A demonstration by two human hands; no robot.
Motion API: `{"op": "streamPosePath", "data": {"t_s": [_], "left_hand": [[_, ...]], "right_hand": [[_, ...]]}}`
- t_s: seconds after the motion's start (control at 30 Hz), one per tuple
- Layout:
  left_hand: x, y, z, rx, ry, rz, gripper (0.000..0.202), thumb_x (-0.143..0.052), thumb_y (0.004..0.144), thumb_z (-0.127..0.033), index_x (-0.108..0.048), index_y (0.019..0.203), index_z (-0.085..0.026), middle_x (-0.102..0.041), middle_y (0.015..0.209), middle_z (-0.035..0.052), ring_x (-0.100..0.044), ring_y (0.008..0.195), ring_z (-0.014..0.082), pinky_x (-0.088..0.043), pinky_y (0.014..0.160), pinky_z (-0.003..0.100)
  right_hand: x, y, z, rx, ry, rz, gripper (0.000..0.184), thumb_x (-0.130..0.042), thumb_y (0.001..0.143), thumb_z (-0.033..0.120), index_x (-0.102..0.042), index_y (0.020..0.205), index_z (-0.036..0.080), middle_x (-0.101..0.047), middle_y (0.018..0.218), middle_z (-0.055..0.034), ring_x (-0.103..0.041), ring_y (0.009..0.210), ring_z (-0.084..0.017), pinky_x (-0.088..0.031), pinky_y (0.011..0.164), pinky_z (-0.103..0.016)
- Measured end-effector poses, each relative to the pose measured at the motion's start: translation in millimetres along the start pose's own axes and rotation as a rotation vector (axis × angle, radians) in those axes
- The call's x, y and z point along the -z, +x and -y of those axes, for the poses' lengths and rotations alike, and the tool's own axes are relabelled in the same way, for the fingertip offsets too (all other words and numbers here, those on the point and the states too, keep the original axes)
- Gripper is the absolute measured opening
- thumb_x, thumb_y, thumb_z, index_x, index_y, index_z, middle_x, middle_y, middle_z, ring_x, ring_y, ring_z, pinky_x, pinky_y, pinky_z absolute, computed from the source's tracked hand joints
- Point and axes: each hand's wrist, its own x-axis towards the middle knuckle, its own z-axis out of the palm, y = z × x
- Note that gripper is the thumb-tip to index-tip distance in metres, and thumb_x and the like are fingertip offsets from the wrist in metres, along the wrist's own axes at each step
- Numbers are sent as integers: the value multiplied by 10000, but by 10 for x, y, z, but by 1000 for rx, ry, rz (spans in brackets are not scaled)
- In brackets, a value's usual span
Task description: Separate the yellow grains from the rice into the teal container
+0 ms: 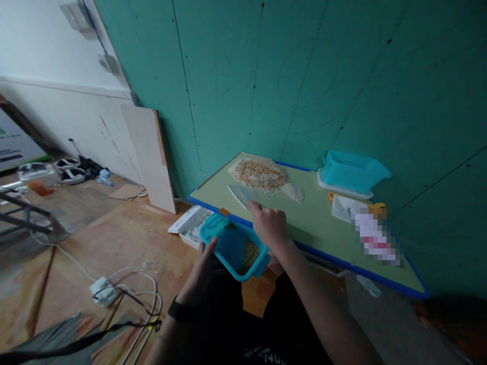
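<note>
My left hand [206, 259] grips the near left side of a blue plastic container [224, 256], its thumb over the rim. Small round greenish-yellow beans [250, 253] lie in the container's right end, with a few dark bits at the far end. Closed around its handle end, my right hand [271, 227] holds a slotted turner [240, 195] over the tabletop. Just beyond the turner, a spread of yellow beans mixed with white grains [261, 173] lies on the table, beside a small heap of white, rice-like grains [293, 192]. The container sits below the table's near edge.
The pale green table [315, 223] has a blue edge and stands against a green wall. A turquoise bin [353, 171] and a partly pixelated packet [375, 235] sit at its right. An open white box [190, 223] lies below; a power strip [103, 291] and cables lie on the floor.
</note>
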Motion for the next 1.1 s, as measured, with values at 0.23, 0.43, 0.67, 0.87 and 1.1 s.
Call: {"op": "streamPosePath", "data": {"t_s": [0.23, 0.43, 0.67, 0.87, 1.1], "left_hand": [[-21, -12, -22, -9, 75, -19, 788, -758, 1111, -579, -396, 1793, -422, -683, 1702, 174, -837, 1331, 385, -729, 1043, 545], [-48, -54, -25, -18, 37, -27, 773, -769, 1108, -569, -429, 1789, -433, -696, 1699, 171, -829, 1360, 383, -722, 1068, 552], [39, -3, 34, -25, 41, 14, 821, -792, 1089, -617, -445, 1804, -410, -647, 1767, 173, -781, 1449, 401, -718, 1091, 553], [-2, -12, 4, -20, 52, 1, 763, -749, 1121, -568, -429, 1786, -373, -678, 1718, 197, -795, 1431, 404, -732, 1072, 557], [-101, -121, -67, -26, 45, -25, 785, -763, 1110, -566, -419, 1793, -388, -674, 1716, 198, -787, 1443, 403, -729, 1086, 541]], "right_hand": [[-78, -105, -270, -77, -9, -33, 533, -457, 1179, 154, -726, 1623, 276, -905, 1324, -166, -906, 1101, -282, -605, 862, -301], [-85, -258, -502, -154, -29, -40, 532, -465, 1185, 181, -752, 1615, 307, -913, 1320, -139, -910, 1065, -280, -581, 820, -309], [-160, -350, -743, -212, -84, -89, 526, -461, 1197, 200, -783, 1600, 301, -930, 1219, -156, -909, 1055, -286, -537, 791, -316], [-168, -348, -882, -272, -108, -104, 505, -469, 1206, 238, -803, 1581, 301, -931, 1065, -169, -902, 987, -294, -518, 773, -323], [-170, -358, -1062, -366, -93, -135, 467, -510, 1201, 269, -836, 1536, 269, -925, 996, -170, -886, 903, -297, -492, 739, -335]]}}
